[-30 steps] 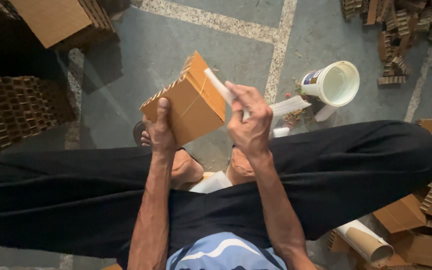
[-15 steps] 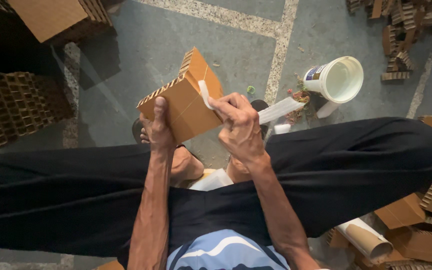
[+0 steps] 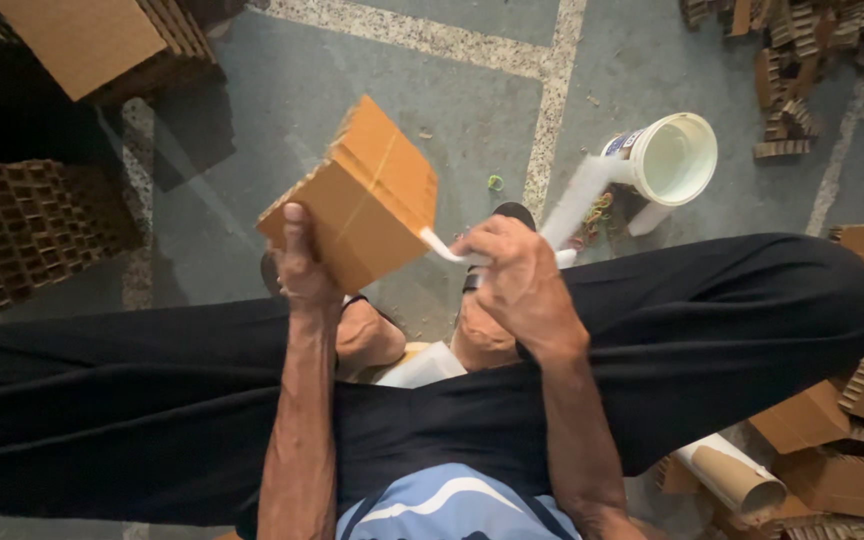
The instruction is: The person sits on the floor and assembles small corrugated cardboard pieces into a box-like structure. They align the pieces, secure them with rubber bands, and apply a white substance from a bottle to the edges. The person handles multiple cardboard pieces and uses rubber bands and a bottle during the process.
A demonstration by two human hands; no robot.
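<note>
Drawn off the brown corrugated cardboard block [image 3: 357, 200] gripped by left hand [image 3: 304, 262], a white strip [image 3: 512, 235] is kept pinched in right hand [image 3: 514, 282], seemingly for spreading.

Bare grey concrete floor [image 3: 282, 120] lies open at twelve o'clock, beyond the brown corrugated cardboard block [image 3: 362, 200]. At two o'clock a white plastic bucket [image 3: 674, 158] stands in the way. Dark stacked cardboard grids [image 3: 22, 235] crowd nine o'clock; a cardboard tube [image 3: 737, 480] and scraps fill four o'clock.
</note>
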